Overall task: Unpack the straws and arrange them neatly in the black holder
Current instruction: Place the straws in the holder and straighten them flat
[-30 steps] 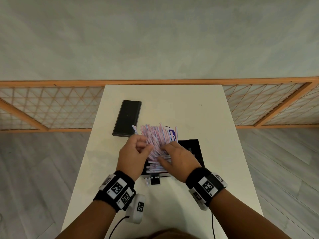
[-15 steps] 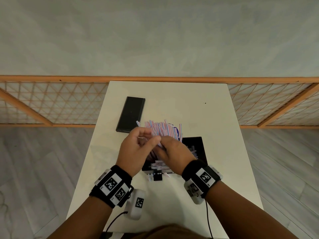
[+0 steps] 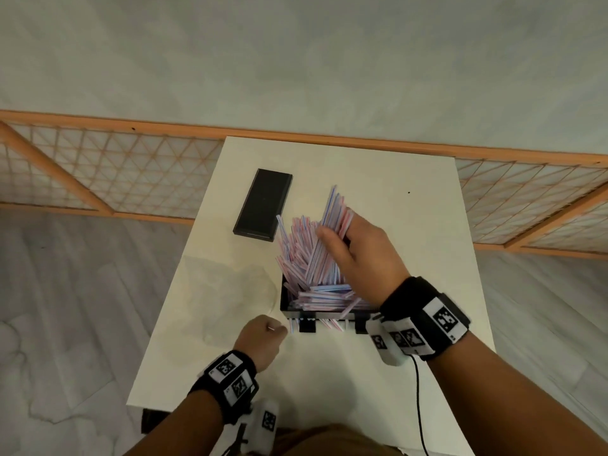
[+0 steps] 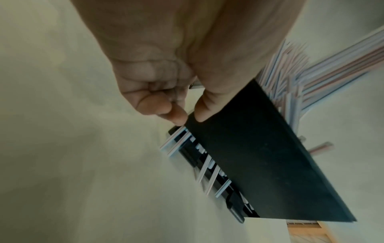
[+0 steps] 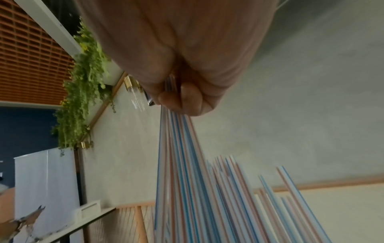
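Observation:
The black holder (image 3: 283, 299) stands near the table's middle, with pink-and-blue striped straws (image 3: 324, 292) piled in it at mixed angles. A few straw ends (image 3: 329, 324) poke out of its front slot. My right hand (image 3: 337, 230) grips a bundle of straws (image 3: 330, 218) that leans up and away over the holder; the right wrist view shows my right hand (image 5: 178, 98) pinching them. My left hand (image 3: 266, 330) is a fist at the holder's near left corner and seems to grip an edge of the clear plastic wrapper (image 3: 227, 291). In the left wrist view that left hand (image 4: 187, 113) sits curled beside the holder's wall (image 4: 259, 156).
A flat black lid (image 3: 263, 205) lies on the white table (image 3: 394, 225) to the far left of the holder. The crumpled wrapper covers the table's left side. A wooden lattice rail (image 3: 329, 139) runs behind the table. A cable (image 3: 418, 390) hangs from my right wrist.
Both hands were together on the wrapped straws over the holder. Now my left hand has pulled back to the near left with the wrapper, and my right has lifted a bundle.

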